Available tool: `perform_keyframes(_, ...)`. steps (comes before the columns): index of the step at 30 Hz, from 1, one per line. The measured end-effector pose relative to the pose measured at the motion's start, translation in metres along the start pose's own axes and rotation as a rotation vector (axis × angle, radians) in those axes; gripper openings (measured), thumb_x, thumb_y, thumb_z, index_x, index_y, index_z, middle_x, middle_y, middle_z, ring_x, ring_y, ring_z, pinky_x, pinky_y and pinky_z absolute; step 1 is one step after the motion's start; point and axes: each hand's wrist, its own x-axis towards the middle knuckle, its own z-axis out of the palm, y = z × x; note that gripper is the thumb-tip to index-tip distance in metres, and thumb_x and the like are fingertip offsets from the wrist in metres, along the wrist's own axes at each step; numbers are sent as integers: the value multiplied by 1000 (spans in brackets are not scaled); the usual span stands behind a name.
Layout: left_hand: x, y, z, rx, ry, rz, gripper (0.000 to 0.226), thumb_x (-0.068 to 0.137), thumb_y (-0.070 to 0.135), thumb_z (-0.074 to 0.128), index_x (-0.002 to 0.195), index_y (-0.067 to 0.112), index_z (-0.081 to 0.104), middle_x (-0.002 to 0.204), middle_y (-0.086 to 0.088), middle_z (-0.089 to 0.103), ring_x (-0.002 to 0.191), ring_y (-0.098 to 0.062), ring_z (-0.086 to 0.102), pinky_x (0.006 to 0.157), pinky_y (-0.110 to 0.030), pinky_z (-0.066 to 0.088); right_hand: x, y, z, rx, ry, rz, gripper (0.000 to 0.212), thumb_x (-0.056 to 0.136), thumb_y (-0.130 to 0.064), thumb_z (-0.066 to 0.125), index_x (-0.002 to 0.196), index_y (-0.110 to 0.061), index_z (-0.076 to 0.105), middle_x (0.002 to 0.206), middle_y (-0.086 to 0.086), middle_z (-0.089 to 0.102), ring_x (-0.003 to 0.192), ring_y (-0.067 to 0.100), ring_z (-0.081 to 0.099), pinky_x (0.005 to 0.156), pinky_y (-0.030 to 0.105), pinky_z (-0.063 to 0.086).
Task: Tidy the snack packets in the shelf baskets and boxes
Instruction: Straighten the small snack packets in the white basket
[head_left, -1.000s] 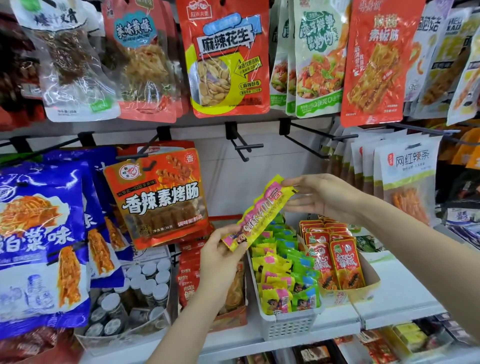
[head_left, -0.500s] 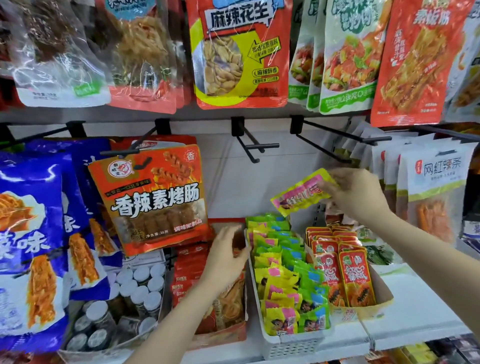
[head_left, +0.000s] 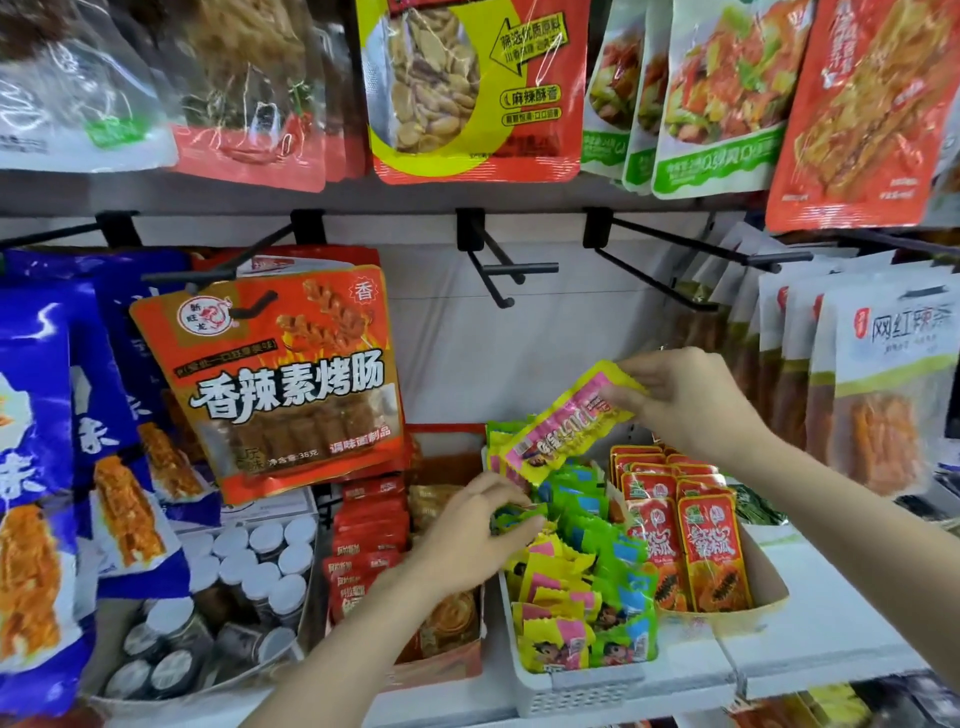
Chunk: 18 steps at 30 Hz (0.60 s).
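Right hand (head_left: 691, 400) pinches the long pink-yellow packet (head_left: 563, 423) above the white basket (head_left: 582, 686) while left hand (head_left: 467, 540) fingers part the small packets (head_left: 576, 582); next, slot it in.

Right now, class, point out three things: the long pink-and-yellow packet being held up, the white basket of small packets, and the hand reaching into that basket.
long pink-and-yellow packet (head_left: 558, 431), head view, middle of its pink printed face.
white basket (head_left: 587, 688), head view, front slotted wall.
left hand (head_left: 467, 535), head view, back of the hand.

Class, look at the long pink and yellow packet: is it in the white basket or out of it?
Out. The right hand pinches the pink and yellow packet by one end, tilted above the white basket.
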Motion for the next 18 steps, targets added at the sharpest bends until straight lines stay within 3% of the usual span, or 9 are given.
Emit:
perform_keyframes(4, -4, -2, -4, -8, -18, -6, 37, 92, 47, 61, 118, 21, 68, 116, 10, 53, 112, 0, 52, 102, -19, 37, 3, -17, 29, -95, -146, -57, 17, 87, -30, 72, 101, -22, 77, 93, 5, 76, 88, 19, 71, 81, 25, 51)
perform_keyframes(7, -5, -1, -4, -9, -43, -22, 40, 92, 49, 59, 121, 23, 66, 117, 13, 49, 113, 2, 50, 101, -17, 36, 7, -23, 59, -158, -270, -80, 10, 87, -27, 72, 95, -23, 76, 83, 10, 71, 79, 33, 62, 76, 31, 49)
perform_keyframes(11, -8, -2, -2, -47, -19, -75, 37, 91, 50, 60, 119, 26, 66, 117, 16, 44, 111, 3, 49, 97, -19, 40, 12, -25, 93, -247, -386, 27, 32, 89, -31, 69, 119, -21, 70, 120, 11, 65, 113, 29, 60, 92, 32, 45)
perform_keyframes(14, -13, -1, 0, -104, 19, -106, 33, 90, 48, 62, 118, 30, 65, 120, 18, 46, 114, 3, 50, 99, -29, 45, 17, -27, 103, -301, -410, 54, 29, 87, -31, 70, 114, -22, 71, 114, 14, 67, 111, 32, 61, 90, 33, 47)
perform_keyframes(18, -14, 0, -1, -114, 33, -95, 34, 92, 36, 65, 121, 19, 62, 123, 8, 50, 116, -4, 52, 105, -33, 43, 19, -27, 102, -261, -429, 80, 28, 81, -24, 77, 108, -17, 74, 110, 11, 69, 103, 29, 64, 90, 37, 52)
